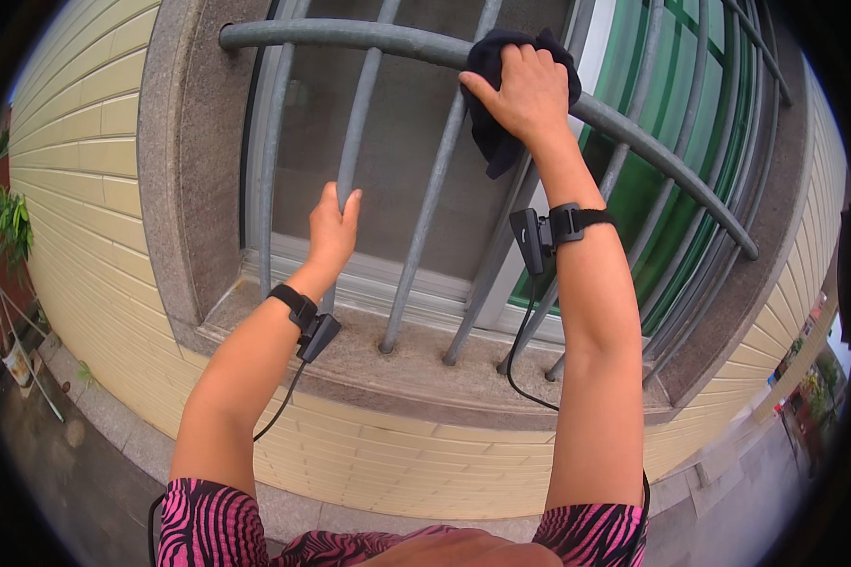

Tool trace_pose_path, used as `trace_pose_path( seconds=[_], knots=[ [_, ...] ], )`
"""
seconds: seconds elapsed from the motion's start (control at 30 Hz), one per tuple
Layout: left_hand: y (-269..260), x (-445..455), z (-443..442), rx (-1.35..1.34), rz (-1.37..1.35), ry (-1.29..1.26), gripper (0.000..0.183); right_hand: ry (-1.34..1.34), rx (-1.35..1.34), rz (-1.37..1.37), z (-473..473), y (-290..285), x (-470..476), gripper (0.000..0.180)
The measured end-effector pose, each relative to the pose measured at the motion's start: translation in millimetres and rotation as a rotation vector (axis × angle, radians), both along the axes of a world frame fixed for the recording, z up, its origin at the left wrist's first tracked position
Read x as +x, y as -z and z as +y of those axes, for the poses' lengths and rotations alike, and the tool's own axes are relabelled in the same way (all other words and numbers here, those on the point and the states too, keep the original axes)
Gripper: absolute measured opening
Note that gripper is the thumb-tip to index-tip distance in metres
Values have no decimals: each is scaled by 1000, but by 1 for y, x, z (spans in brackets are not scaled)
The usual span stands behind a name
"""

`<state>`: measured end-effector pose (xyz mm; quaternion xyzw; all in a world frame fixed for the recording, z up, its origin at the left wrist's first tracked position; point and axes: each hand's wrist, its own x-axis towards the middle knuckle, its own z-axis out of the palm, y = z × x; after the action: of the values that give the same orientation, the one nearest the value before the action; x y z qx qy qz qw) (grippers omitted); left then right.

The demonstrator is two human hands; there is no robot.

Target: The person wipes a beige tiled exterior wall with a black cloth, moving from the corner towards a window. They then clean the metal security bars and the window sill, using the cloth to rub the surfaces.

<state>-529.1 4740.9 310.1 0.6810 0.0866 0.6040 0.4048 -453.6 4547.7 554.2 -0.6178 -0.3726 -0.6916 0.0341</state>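
Observation:
My left hand [332, 228] is wrapped around a vertical grey metal bar [359, 117] of a window grille, low on the left side. Higher up, my right hand [528, 92] presses a dark cloth [488, 135] around the horizontal metal rail [404, 41]. The cloth hides the stretch of rail beneath it, and its loose end hangs below my palm. Behind the bars is a window with a dark screen panel [390, 163] on the left and a green-tinted glass pane [631, 78] on the right.
A stone sill [411, 368] holds the bars' lower ends. Cream wall tiles [92, 163] surround the window's stone frame [177, 184]. Black devices with cables are strapped on my left wrist [318, 337] and right forearm [529, 237]. A potted plant [15, 365] stands at far left.

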Motion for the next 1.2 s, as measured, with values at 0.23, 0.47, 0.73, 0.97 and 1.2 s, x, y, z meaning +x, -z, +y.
trace_pose_path(
  seconds=[0.23,0.47,0.73,0.97,1.2],
  knots=[
    [4,3,1,30,-50,-19,24,82,-208,69,-31,5,-6,62],
    [7,8,-2,53,-132,-8,19,13,29,-318,-6,-15,25,25],
    [8,7,-1,14,-82,-37,20,71,-183,214,-16,-32,-3,49],
    [3,2,4,48,-67,-17,21,6,57,-283,-30,8,31,22],
    [5,1,5,49,-65,-26,22,60,278,-134,-16,73,38,45]
  ],
)
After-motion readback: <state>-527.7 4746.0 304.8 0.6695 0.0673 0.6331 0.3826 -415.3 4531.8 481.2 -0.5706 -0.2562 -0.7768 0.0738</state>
